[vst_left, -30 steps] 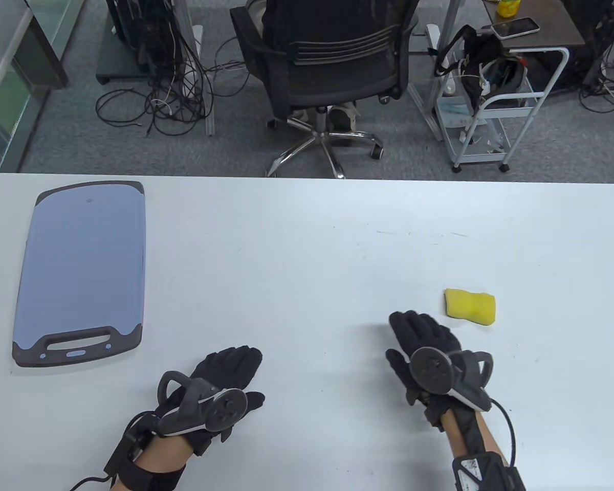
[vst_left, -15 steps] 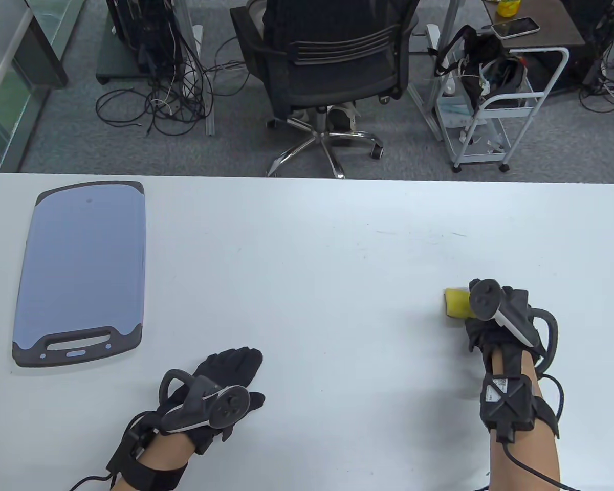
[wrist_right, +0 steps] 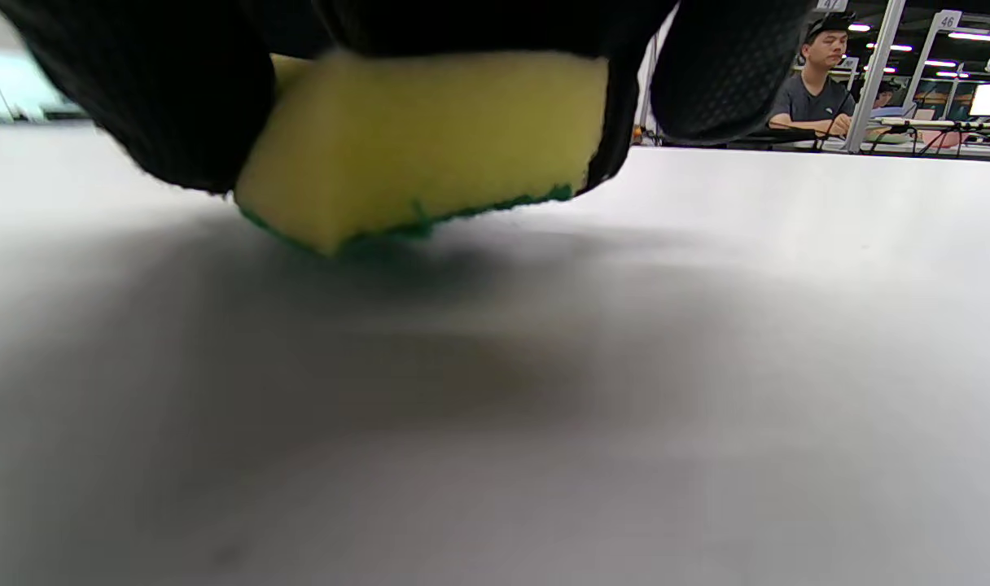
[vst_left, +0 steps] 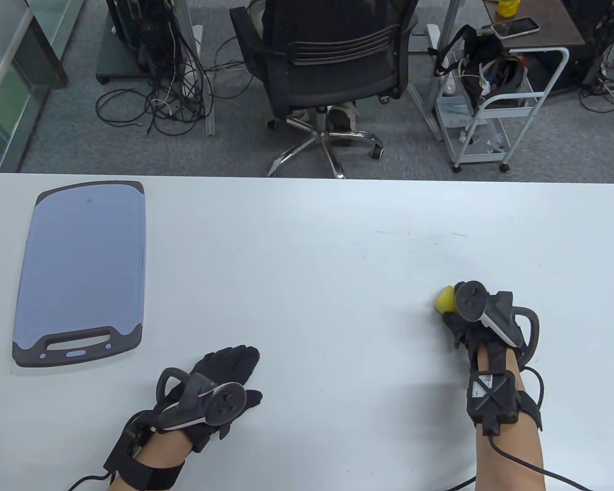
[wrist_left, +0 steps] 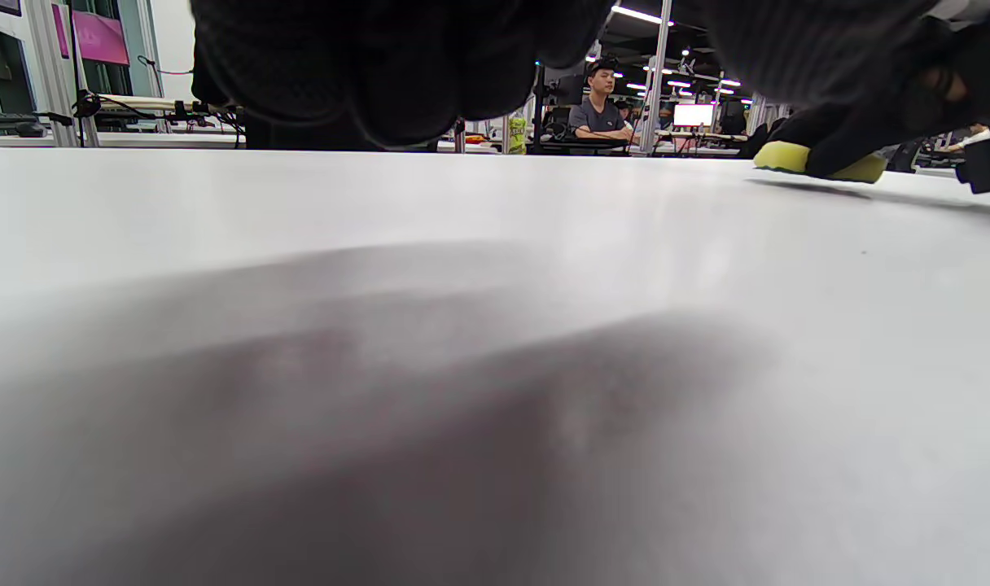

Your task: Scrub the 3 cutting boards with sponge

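A yellow sponge point(vst_left: 444, 301) with a green scrub underside point(wrist_right: 422, 155) is gripped by my right hand point(vst_left: 465, 317) at the table's right; its near corner sits just off the white surface. The same sponge point(wrist_left: 812, 163) shows far right in the left wrist view. One blue cutting board point(vst_left: 82, 266) with a dark grey rim and handle slot lies flat at the table's far left, well away from both hands. My left hand point(vst_left: 225, 371) lies flat on the table near the front edge, fingers straight, holding nothing. No other boards are in view.
The white table point(vst_left: 307, 245) has bare surface between the board and the sponge. Beyond its far edge stand a black office chair point(vst_left: 327, 66), a white trolley point(vst_left: 496, 112) and loose cables on the floor.
My right hand went right to the sponge, closed over it, then drew it slightly left and nearer. The left hand and the board stayed put.
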Motion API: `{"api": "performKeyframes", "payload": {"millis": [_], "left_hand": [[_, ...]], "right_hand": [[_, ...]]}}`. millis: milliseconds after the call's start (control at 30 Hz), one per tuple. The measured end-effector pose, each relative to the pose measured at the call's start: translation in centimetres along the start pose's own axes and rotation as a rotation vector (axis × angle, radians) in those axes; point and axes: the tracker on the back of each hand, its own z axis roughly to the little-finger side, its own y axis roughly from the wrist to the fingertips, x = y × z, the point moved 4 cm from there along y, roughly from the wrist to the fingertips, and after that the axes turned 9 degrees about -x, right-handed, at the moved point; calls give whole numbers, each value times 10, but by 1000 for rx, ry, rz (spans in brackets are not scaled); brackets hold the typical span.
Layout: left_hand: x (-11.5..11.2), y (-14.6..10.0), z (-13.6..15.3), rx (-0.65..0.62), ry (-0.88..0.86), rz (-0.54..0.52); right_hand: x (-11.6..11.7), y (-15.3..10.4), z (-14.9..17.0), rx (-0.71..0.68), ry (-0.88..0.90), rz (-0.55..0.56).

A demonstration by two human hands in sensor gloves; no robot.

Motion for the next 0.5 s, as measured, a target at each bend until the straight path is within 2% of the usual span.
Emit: {"api": "performKeyframes", "payload": {"millis": [100, 267, 400, 500], "left_hand": [[4, -2, 2, 12, 7, -14], [10, -7, 14, 65, 18, -30], [17, -17, 40, 164, 44, -51], [22, -31, 73, 282, 63, -59]], "right_hand": [[-9, -25, -7, -34, 92, 78], [-21, -59, -23, -110, 118, 158], [-28, -83, -42, -191, 155, 216], [-32, -93, -52, -233, 136, 229]]}}
